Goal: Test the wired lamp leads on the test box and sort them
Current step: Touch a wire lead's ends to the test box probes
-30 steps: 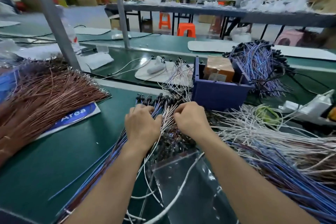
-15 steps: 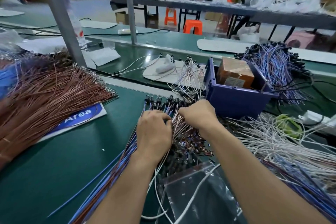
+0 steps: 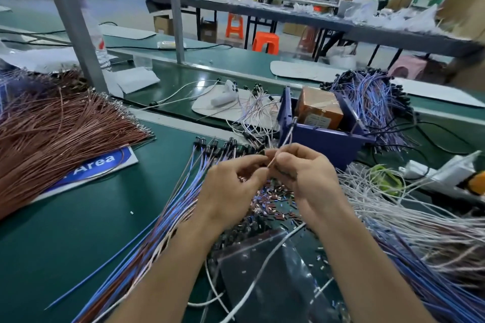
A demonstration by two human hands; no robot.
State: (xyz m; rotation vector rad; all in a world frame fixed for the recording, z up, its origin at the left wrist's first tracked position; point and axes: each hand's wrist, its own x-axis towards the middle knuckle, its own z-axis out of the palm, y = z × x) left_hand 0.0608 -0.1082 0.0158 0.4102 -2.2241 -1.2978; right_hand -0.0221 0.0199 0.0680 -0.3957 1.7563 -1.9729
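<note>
My left hand (image 3: 231, 191) and my right hand (image 3: 304, 176) are raised together above a fan of blue and brown lamp leads (image 3: 183, 204) with black lamp heads. Both pinch one thin lead (image 3: 287, 136) between fingertips; its free end points up toward the purple bin (image 3: 322, 139). An orange-brown box (image 3: 320, 107) sits inside that bin. Small sleeves lie scattered (image 3: 270, 202) under my hands.
A big sheaf of brown wires (image 3: 52, 134) covers the left of the green table. White leads (image 3: 393, 212) spread at right, a blue-violet bundle (image 3: 372, 102) lies behind the bin. A clear plastic bag (image 3: 278, 275) lies near me. Grey posts (image 3: 73, 21) stand behind.
Both hands have lifted off the lead pile, where they were pressing and sorting, and now hold a single lead up between them. The camera has tilted up slightly.
</note>
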